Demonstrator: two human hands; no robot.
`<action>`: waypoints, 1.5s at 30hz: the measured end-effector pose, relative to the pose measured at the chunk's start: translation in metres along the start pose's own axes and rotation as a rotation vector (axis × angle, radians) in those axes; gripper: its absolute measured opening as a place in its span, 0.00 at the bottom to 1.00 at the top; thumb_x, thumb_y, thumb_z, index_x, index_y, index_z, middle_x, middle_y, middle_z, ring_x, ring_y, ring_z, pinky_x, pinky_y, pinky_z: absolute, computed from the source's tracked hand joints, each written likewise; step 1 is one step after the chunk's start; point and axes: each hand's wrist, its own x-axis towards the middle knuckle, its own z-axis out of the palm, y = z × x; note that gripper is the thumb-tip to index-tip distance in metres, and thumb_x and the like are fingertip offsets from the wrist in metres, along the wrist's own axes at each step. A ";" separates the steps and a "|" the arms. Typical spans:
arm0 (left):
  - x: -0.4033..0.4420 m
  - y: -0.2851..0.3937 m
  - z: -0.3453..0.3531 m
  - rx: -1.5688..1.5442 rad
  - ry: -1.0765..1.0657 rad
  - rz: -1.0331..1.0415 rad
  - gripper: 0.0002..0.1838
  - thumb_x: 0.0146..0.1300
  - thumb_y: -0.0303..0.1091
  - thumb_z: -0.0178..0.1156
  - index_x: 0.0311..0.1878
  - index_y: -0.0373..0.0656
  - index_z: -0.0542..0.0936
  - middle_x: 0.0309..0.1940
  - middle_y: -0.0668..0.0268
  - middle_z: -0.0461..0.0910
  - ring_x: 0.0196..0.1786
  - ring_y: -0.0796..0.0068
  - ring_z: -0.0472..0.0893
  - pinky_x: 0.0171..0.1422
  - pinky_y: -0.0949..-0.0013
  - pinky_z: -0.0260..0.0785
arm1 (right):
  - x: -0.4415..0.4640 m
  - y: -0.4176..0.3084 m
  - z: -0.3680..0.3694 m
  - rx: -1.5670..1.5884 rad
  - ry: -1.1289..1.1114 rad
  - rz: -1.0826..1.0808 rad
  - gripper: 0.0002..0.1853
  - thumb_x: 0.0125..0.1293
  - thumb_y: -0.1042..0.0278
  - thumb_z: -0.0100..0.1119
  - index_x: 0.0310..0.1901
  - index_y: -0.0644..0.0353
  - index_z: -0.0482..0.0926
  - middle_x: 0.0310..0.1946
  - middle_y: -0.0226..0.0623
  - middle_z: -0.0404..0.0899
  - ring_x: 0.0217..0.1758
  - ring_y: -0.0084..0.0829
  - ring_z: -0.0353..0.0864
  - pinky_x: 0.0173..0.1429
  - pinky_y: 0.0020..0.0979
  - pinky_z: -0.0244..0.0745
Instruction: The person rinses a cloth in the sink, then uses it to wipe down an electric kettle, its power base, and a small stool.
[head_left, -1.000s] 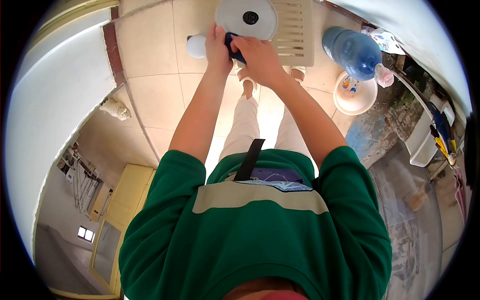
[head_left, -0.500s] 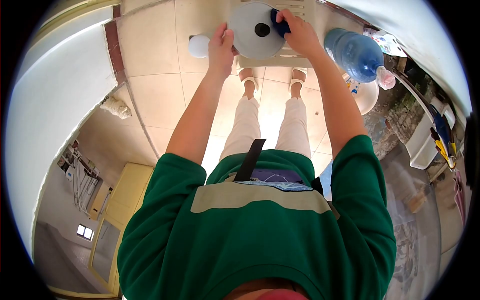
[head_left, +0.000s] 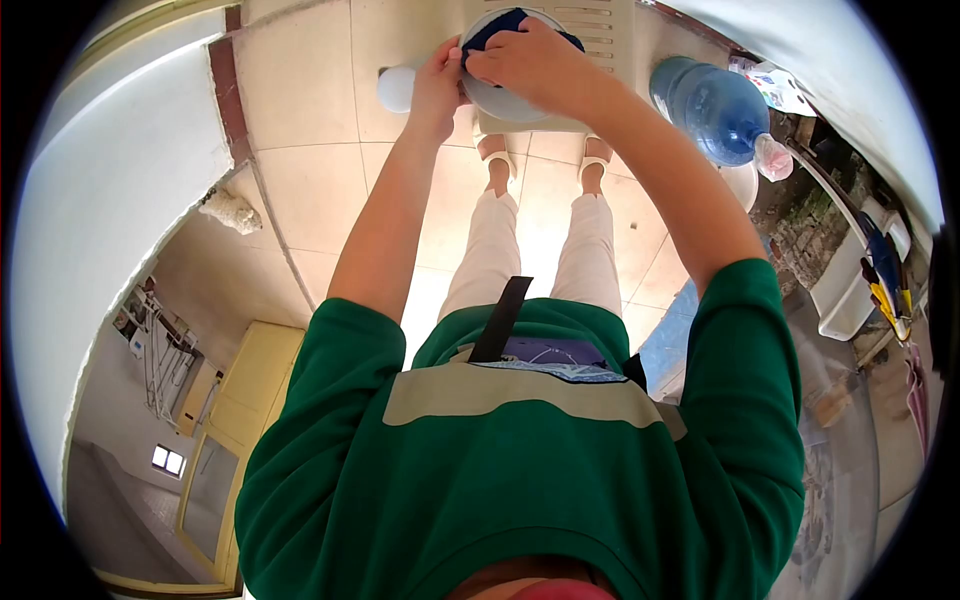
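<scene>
At the top of the head view, a round pale lid (head_left: 503, 103) is tilted up over a beige slatted plastic stool (head_left: 608, 35). My left hand (head_left: 437, 88) grips the lid by its left edge. Across the lid's face lies my right hand (head_left: 530, 65), its fingers closed on a dark blue cloth (head_left: 497, 27) pressed against the surface. The cloth and hand hide the lid's black knob. A small white round object (head_left: 397, 89) sits on the floor tiles, left of my left hand.
To the right, a large blue water bottle (head_left: 705, 110) lies on its side above a white basin (head_left: 740, 185). Farther right hangs a white plastic container (head_left: 845, 295) beside yellow-handled tools (head_left: 882, 290). A white wall (head_left: 120, 170) borders the left, with a yellow door (head_left: 245, 390) below.
My right hand has slid left with the cloth, from the lid's right edge to across its middle and over the knob. My left hand stays at the lid's left edge.
</scene>
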 end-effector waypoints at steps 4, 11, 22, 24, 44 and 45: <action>0.001 -0.004 0.000 -0.161 -0.008 -0.035 0.17 0.72 0.38 0.45 0.60 0.44 0.70 0.43 0.67 0.78 0.39 0.77 0.79 0.39 0.72 0.76 | -0.007 -0.012 -0.004 -0.095 -0.046 -0.050 0.13 0.54 0.65 0.62 0.43 0.46 0.75 0.38 0.20 0.79 0.47 0.23 0.76 0.50 0.32 0.64; 0.008 -0.019 -0.002 -0.131 0.128 0.046 0.18 0.72 0.39 0.45 0.59 0.40 0.70 0.37 0.69 0.75 0.29 0.81 0.71 0.26 0.76 0.65 | -0.028 -0.042 0.006 0.007 -0.074 0.025 0.13 0.55 0.69 0.57 0.44 0.49 0.73 0.47 0.18 0.78 0.47 0.20 0.74 0.49 0.30 0.62; 0.008 -0.009 -0.009 -0.105 0.164 0.173 0.17 0.72 0.38 0.44 0.59 0.40 0.70 0.46 0.61 0.77 0.41 0.72 0.80 0.40 0.67 0.78 | -0.070 -0.021 0.024 0.037 0.053 0.224 0.13 0.54 0.71 0.55 0.43 0.52 0.73 0.34 0.22 0.78 0.44 0.25 0.74 0.47 0.33 0.64; 0.009 -0.008 -0.013 -0.078 0.167 0.155 0.18 0.72 0.38 0.44 0.59 0.41 0.70 0.45 0.62 0.78 0.41 0.72 0.80 0.40 0.67 0.78 | -0.075 -0.006 0.028 0.010 0.061 0.242 0.13 0.53 0.71 0.55 0.43 0.52 0.73 0.34 0.21 0.78 0.44 0.25 0.74 0.47 0.32 0.65; 0.012 -0.015 -0.019 0.167 0.064 0.161 0.19 0.71 0.40 0.46 0.60 0.41 0.71 0.45 0.66 0.78 0.41 0.78 0.78 0.37 0.72 0.75 | -0.033 0.049 0.023 -0.065 0.221 0.138 0.22 0.49 0.66 0.62 0.49 0.50 0.73 0.48 0.31 0.78 0.55 0.33 0.72 0.53 0.43 0.67; 0.014 -0.015 -0.020 0.139 0.068 0.170 0.19 0.71 0.39 0.46 0.60 0.41 0.70 0.45 0.66 0.78 0.41 0.78 0.78 0.37 0.72 0.75 | -0.037 0.049 0.025 -0.118 0.142 0.172 0.20 0.51 0.70 0.59 0.49 0.49 0.73 0.53 0.24 0.75 0.55 0.29 0.72 0.51 0.38 0.66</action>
